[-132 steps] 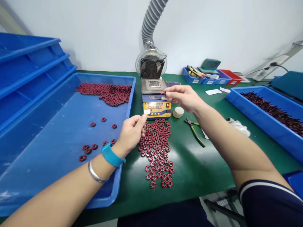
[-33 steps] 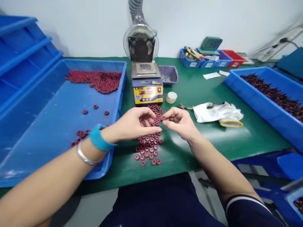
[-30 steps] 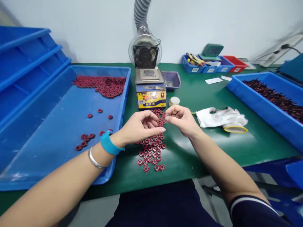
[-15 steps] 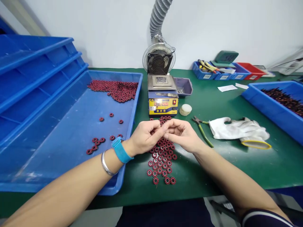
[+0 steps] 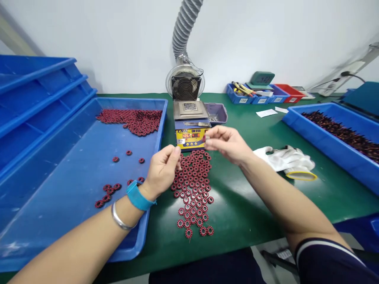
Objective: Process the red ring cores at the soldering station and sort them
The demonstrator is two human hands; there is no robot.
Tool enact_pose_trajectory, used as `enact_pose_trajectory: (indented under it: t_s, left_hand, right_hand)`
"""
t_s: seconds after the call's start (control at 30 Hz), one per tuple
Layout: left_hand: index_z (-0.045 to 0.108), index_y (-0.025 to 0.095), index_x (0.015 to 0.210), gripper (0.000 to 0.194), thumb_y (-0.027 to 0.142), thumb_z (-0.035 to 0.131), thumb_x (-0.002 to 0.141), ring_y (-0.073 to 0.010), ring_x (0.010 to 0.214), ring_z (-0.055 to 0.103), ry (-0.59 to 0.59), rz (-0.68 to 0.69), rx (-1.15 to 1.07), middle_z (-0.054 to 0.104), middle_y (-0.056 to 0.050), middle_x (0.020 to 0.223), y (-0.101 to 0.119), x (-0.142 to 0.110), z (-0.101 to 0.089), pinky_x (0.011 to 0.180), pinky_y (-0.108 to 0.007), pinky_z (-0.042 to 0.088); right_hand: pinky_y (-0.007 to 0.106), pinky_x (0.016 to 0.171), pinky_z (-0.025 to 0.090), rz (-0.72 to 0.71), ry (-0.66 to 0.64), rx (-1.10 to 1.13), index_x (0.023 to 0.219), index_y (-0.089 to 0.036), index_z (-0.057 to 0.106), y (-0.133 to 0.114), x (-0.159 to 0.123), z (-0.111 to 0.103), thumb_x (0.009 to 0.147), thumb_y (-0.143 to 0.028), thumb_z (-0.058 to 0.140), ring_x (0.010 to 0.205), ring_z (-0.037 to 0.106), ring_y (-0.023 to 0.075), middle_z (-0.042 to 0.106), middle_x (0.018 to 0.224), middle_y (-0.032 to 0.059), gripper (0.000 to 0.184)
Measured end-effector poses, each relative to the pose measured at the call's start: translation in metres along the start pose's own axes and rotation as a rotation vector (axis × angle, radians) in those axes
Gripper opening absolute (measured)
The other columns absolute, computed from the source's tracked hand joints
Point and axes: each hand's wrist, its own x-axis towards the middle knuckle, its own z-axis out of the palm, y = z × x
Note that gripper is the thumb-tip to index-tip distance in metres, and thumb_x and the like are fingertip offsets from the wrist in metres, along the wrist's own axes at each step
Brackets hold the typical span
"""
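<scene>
right hand (image 5: 226,144) pinching small red part (image 5: 204,138) near yellow-fronted unit (image 5: 193,137), left hand (image 5: 161,170) curled by red rings (image 5: 192,171), can't tell if gripping anything

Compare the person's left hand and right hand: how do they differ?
The left hand has a turquoise wristband and a silver bangle at its wrist; the right hand shows neither. The right hand pinches a small red piece; none is visible in the left hand. The right hand sits higher in view than the left hand. Both are ungloved, with fingers curled.
</scene>
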Motion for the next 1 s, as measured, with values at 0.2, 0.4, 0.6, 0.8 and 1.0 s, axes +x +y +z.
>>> enact_pose_trajectory:
  t_s: [0.2, 0.4, 0.6, 0.8, 1.0]
  left_hand:
    - [0.046, 0.018, 0.062, 0.035, 0.043, 0.054, 0.086, -0.0099, 0.051, 0.045, -0.176, -0.049, -0.010, 0.048, 0.003, 0.055, -0.010, 0.001, 0.005, 0.051, -0.023, 0.037]
    - [0.048, 0.017, 0.065, 0.031, 0.042, 0.057, 0.084, -0.0089, 0.050, 0.043, -0.236, -0.089, 0.008, 0.047, 0.003, 0.056, -0.012, 0.004, 0.003, 0.048, -0.022, 0.034]
    - [0.048, 0.017, 0.065, 0.029, 0.038, 0.059, 0.081, -0.0070, 0.048, 0.037, -0.298, -0.107, 0.014, 0.042, 0.006, 0.054, -0.010, 0.003, 0.002, 0.046, -0.020, 0.031]
    - [0.050, 0.016, 0.067, 0.027, 0.038, 0.060, 0.079, -0.0070, 0.049, 0.038, -0.335, -0.141, -0.008, 0.045, 0.005, 0.054, -0.009, 0.002, 0.002, 0.047, -0.020, 0.032]
    - [0.050, 0.017, 0.066, 0.025, 0.036, 0.061, 0.079, -0.0067, 0.048, 0.037, -0.352, -0.155, -0.018, 0.043, 0.006, 0.052, -0.009, 0.001, 0.003, 0.046, -0.020, 0.032]
  right_hand:
    - [0.021, 0.058, 0.052, -0.030, 0.081, -0.429, 0.074, -0.011, 0.064, -0.046, 0.093, -0.020, 0.061, -0.009, 0.079, 0.058, 0.060, 0.0080, 0.066, 0.066, 0.0010, 0.020]
    - [0.032, 0.080, 0.053, -0.077, 0.131, -1.037, 0.079, -0.005, 0.067, -0.061, 0.160, -0.017, 0.070, -0.008, 0.072, 0.074, 0.065, 0.0142, 0.068, 0.074, 0.0059, 0.011]
    - [0.037, 0.094, 0.047, -0.050, 0.068, -1.474, 0.085, 0.001, 0.069, -0.062, 0.182, -0.004, 0.076, -0.011, 0.067, 0.097, 0.066, 0.0229, 0.069, 0.088, 0.0104, 0.015]
    - [0.038, 0.096, 0.046, -0.033, 0.015, -1.652, 0.087, 0.002, 0.068, -0.057, 0.189, 0.003, 0.077, -0.008, 0.066, 0.104, 0.064, 0.0266, 0.069, 0.096, 0.0148, 0.014]
    - [0.046, 0.094, 0.049, -0.078, -0.008, -1.745, 0.085, -0.003, 0.070, -0.045, 0.201, -0.003, 0.074, -0.011, 0.069, 0.104, 0.064, 0.0321, 0.069, 0.094, 0.0143, 0.014]
